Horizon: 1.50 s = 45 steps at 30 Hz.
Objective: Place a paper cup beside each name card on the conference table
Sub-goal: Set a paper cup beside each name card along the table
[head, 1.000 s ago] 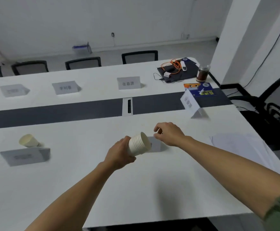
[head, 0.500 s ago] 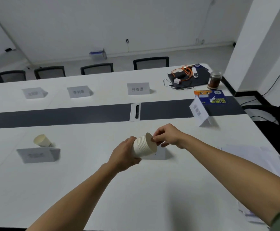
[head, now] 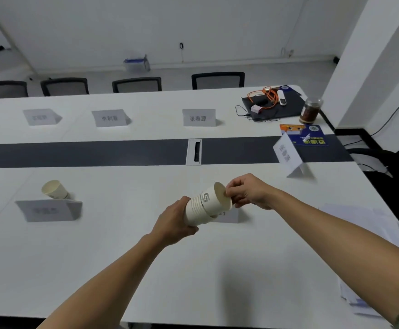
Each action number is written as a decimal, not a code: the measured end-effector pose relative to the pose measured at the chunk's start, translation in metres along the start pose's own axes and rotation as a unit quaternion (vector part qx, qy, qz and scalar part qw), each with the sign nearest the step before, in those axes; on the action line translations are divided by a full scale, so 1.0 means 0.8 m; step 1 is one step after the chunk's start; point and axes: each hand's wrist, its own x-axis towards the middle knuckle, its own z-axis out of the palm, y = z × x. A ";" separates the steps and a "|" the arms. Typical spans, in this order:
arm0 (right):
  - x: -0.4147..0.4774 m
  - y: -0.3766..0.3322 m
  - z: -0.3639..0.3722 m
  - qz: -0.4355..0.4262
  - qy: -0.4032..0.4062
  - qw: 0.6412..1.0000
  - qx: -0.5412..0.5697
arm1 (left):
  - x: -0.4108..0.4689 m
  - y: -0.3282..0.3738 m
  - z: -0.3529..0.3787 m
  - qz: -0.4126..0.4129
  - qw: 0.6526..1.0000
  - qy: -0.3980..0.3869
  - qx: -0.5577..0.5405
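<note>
Stack of nested white paper cups (head: 203, 205) is held tilted over the near middle of the white conference table (head: 122, 269), with its base gripped by the left hand (head: 174, 222). Top cup's rim is pinched by the right hand (head: 248, 193). Folded white name card (head: 229, 216) is partly hidden just behind. Single white paper cup (head: 55, 189) is set at left, just beyond a grey folded name card (head: 49, 210).

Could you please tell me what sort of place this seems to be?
Most likely an office meeting room: a long white conference table with a dark centre strip, folded name cards standing at the seats, and black office chairs lined along its far side.
</note>
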 end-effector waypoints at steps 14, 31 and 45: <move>0.175 0.031 -0.010 0.139 0.269 0.953 0.024 | 0.009 -0.097 0.024 -0.106 0.992 -0.029 -0.061; 0.224 0.093 0.008 0.232 0.268 0.935 -0.032 | 0.023 -0.122 0.048 -0.122 0.988 -0.068 -0.058; 0.002 0.081 -0.050 0.108 0.300 0.947 -0.047 | 0.044 0.027 0.054 0.077 0.994 -0.073 -0.004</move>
